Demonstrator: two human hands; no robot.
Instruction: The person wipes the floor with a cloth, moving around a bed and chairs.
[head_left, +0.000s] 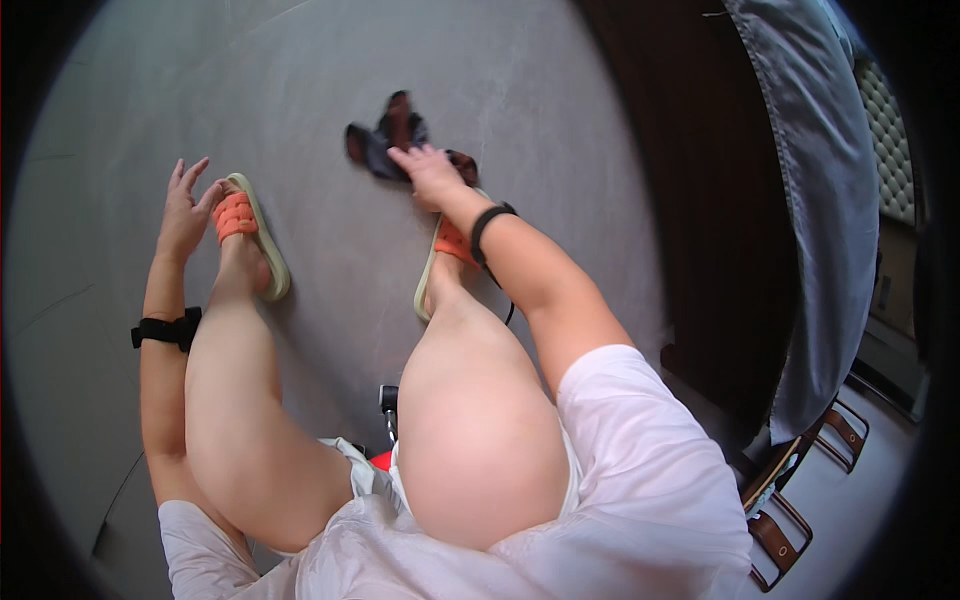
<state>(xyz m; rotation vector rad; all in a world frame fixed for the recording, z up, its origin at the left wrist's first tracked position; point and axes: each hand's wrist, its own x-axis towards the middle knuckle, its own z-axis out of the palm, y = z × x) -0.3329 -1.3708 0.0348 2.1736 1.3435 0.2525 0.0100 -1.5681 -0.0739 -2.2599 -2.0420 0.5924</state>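
Observation:
A blurred dark navy and reddish-brown item (385, 150), with several lobes sticking out, is over the grey floor ahead of my right foot. My right hand (432, 172) reaches over its near side with thumb and fingers stretched apart; the hand hides part of it, and whether they touch is unclear. My left hand (187, 215) is off to the left, open and holding nothing, its fingers apart beside the orange strap of my left slipper (236, 217). The right slipper (452, 240), also orange-strapped with a pale sole, is partly covered by my right wrist.
A dark brown panel (700, 200) with grey cloth (815, 200) over its edge rises along the right. Brown-and-metal handle-like frames (780, 540) are at lower right. A black-capped metal piece (389, 400) shows between my thighs. Black bands (168, 330) circle both forearms.

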